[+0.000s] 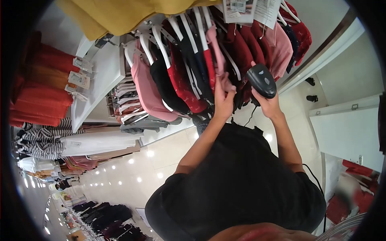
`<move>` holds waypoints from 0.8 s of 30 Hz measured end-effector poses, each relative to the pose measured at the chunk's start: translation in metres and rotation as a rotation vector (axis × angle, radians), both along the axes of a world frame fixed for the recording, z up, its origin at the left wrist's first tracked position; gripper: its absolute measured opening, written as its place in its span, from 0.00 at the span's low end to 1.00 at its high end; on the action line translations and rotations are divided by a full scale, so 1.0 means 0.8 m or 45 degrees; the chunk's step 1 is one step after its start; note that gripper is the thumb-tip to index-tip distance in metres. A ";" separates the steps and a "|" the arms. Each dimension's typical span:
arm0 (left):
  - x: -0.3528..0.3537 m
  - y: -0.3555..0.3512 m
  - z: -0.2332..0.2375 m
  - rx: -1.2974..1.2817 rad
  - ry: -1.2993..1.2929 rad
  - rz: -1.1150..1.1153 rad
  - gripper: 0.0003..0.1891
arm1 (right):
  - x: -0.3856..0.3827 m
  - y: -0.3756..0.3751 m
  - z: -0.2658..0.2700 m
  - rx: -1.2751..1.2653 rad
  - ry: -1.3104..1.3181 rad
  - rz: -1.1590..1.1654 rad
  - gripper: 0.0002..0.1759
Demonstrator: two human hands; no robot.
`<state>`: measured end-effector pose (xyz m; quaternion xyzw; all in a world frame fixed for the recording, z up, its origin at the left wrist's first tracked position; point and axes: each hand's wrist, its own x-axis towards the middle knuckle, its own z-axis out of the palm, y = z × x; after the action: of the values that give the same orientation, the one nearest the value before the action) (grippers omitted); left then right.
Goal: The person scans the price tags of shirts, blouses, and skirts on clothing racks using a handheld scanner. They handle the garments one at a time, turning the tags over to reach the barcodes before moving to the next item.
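My right hand (266, 103) is wrapped round a black handheld scanner (261, 81) with a cable hanging below it. To its left, my left hand (225, 98) is raised among the hanging clothes, fingers bent against a pink garment (217, 50); whether they pinch the cloth is hard to make out. Dark red garments (239, 46) hang just behind both hands. Further left on the same rack are a red patterned garment (181, 80), a black one (165, 82) and a pink one (146, 86), all on white hangers.
Yellow cloth (120, 14) lies above the rack. A white shelf (100, 76) and folded orange-red clothes (44, 88) are at the left. White cabinets (348, 130) stand at the right. Paper tags (239, 11) hang at the top. Shoes (312, 98) show beyond the rack.
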<state>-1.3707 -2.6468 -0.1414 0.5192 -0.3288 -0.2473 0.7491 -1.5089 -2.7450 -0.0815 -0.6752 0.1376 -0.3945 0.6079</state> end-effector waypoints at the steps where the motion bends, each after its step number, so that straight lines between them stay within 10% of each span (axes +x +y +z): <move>1: 0.001 0.009 0.012 0.076 -0.110 0.055 0.38 | 0.007 0.005 0.008 0.029 -0.078 -0.111 0.19; 14: 0.024 0.024 0.005 0.235 -0.661 0.490 0.25 | 0.008 0.015 0.002 0.101 -0.081 0.102 0.19; 16: 0.028 0.020 0.011 0.184 -1.179 0.562 0.16 | 0.017 0.019 -0.009 0.142 -0.071 0.140 0.20; 24: 0.014 -0.035 0.008 0.147 -0.455 -0.153 0.23 | 0.056 0.001 -0.010 0.236 -0.038 0.197 0.16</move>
<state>-1.3597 -2.6744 -0.1351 0.5763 -0.4723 -0.2137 0.6318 -1.4641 -2.7446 -0.0898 -0.6189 0.1118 -0.3419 0.6982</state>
